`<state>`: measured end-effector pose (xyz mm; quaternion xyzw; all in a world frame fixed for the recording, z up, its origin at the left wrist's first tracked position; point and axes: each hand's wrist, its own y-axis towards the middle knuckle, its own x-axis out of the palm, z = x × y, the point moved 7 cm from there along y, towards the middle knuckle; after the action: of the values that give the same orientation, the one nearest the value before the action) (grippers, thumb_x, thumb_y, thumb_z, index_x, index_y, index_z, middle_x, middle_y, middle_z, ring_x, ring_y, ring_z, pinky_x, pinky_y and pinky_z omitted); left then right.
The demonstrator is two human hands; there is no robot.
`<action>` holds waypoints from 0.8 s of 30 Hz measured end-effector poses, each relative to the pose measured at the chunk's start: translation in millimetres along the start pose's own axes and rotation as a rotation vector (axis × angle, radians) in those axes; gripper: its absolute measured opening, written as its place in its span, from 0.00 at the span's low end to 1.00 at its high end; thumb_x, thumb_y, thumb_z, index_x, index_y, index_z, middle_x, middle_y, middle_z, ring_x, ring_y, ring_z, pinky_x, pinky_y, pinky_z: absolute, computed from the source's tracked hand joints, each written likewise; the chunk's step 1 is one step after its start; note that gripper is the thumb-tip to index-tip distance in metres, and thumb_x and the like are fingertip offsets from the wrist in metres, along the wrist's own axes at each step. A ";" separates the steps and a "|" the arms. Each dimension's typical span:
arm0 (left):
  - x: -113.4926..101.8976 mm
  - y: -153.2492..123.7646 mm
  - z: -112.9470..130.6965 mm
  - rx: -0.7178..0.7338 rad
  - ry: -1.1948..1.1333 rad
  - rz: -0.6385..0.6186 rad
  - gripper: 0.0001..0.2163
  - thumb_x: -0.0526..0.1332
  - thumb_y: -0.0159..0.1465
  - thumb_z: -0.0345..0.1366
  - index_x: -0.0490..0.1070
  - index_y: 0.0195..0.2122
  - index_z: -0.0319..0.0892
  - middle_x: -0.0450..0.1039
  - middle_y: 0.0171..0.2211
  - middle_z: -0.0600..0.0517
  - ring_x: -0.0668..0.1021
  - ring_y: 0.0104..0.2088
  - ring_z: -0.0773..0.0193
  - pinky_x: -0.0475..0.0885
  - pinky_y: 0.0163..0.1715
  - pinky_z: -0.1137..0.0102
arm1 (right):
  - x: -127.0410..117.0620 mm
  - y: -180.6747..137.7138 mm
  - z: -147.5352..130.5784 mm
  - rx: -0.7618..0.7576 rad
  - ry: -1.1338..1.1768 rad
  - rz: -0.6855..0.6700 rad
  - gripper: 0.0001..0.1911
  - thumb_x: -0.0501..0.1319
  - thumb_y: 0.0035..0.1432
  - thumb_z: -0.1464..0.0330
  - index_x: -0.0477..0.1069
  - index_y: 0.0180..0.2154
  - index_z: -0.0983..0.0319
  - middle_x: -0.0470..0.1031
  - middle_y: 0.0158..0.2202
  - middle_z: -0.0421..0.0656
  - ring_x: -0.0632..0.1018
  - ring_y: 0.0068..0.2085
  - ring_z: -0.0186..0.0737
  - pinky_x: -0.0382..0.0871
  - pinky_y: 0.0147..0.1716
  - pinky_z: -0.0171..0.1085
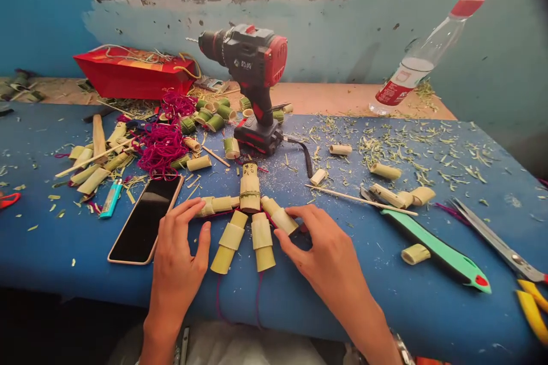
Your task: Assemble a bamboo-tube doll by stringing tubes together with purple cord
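At far left a phone lies just beside the left hand, which is spread, thumb well off from the fingers, its forefinger touching the outer end of the bamboo figure's left limb. That limb's long axis runs nearly sideways, from the fingertip rightward to the trunk — which lies at mid-table between both hands, its own axis pointing away from the person. Below it, the left leg slants toward the left hand's side and the right leg points nearly straight at the person. The right limb slopes outward and nearer, straight into the right hand. Here thumb and forefinger straddle its outer end — whether they pinch it, I cannot tell. The right hand is nearer the trunk.
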<state>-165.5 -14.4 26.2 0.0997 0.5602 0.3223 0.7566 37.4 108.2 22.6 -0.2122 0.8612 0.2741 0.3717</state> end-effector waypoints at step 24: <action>-2.6 2.8 -3.3 0.057 -0.226 -0.110 0.18 0.60 0.71 0.32 0.65 0.61 0.42 0.67 0.66 0.39 0.69 0.68 0.47 0.66 0.66 0.51 | 4.7 6.2 7.1 0.170 0.071 0.011 0.19 0.55 0.75 0.64 0.70 0.62 0.58 0.72 0.59 0.49 0.78 0.34 0.32 0.76 0.37 0.37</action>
<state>-170.0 -14.4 28.5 0.1259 0.4849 0.2508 0.8283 34.6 116.6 16.9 -0.1846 0.8951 0.1944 0.3563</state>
